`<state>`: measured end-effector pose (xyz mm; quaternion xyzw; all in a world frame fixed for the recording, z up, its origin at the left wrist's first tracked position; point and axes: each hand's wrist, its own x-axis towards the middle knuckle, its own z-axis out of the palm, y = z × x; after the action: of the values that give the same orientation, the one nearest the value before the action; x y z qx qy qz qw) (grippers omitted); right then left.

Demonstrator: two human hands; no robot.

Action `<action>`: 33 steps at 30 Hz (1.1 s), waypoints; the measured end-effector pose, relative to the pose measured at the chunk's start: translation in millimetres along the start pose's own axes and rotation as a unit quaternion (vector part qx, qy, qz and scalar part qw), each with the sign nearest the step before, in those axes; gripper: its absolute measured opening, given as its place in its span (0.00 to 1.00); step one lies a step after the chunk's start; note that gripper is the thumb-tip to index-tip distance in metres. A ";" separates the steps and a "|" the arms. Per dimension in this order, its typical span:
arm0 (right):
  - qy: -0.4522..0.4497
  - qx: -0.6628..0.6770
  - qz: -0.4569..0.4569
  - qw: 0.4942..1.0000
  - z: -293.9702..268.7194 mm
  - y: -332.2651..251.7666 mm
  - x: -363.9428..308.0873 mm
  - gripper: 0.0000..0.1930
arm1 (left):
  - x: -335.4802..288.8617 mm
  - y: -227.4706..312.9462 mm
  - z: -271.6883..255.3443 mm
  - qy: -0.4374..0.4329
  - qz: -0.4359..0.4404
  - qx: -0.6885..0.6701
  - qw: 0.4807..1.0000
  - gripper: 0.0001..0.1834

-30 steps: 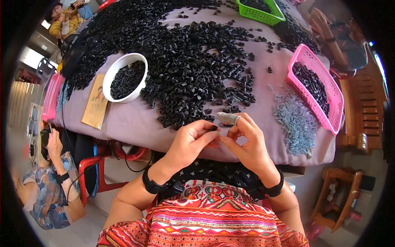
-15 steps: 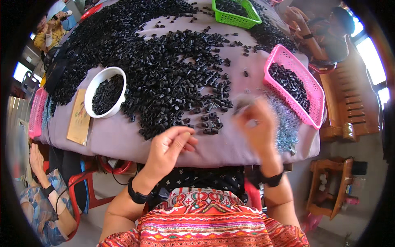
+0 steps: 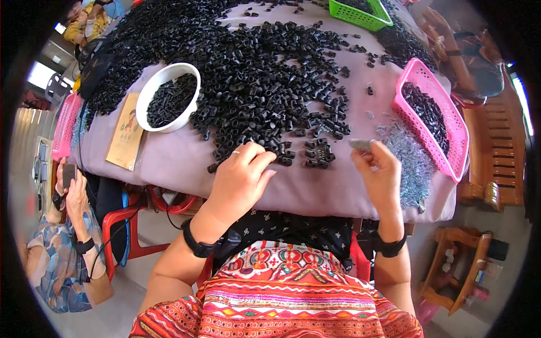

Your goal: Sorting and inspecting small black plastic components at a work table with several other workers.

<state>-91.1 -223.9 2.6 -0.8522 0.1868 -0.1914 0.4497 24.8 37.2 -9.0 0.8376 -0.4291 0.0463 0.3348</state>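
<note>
Where cloth edge (image 3: 315, 194) lies bare: left hand (image 3: 239, 177), right hand (image 3: 378, 169) w/ metal bit (image 3: 360, 145).

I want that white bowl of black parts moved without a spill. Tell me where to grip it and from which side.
Grip the white bowl at its bare rim on the near left, the side facing the table edge, coming down from above. That rim stands clear over bare cloth beside the tan card, while the loose black parts crowd its right and far sides. Likely steadier with both hands.

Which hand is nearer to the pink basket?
Right. The right hand is just left of the pink basket, beside the silvery pile; the left hand lies farther left.
</note>
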 end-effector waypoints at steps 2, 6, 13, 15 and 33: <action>-0.030 -0.015 -0.005 0.999 12.3 -9.9 -5.9 0.07 | 2.5 -0.2 0.3 -0.001 0.002 -0.002 1.000 0.15; -0.090 -0.029 -0.025 0.995 26.7 -20.5 -14.4 0.07 | 3.2 -0.1 1.7 -0.006 0.014 -0.005 1.000 0.14; -0.099 -0.123 -0.053 0.986 25.8 -22.9 -6.2 0.08 | 2.8 -8.1 5.1 0.000 0.013 -0.011 1.000 0.13; -0.076 -0.102 -0.049 0.991 16.7 -19.6 -4.6 0.08 | 2.4 -10.7 7.2 0.010 0.011 0.001 1.000 0.12; -0.160 -0.083 -0.215 0.960 61.4 -46.8 9.5 0.04 | -2.4 -9.7 19.5 0.122 0.011 -0.016 0.992 0.12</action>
<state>-45.8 -161.2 11.3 -0.9262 -0.0595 -0.1286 0.3493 26.5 31.1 -30.0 0.8154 -0.3953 0.1447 0.3974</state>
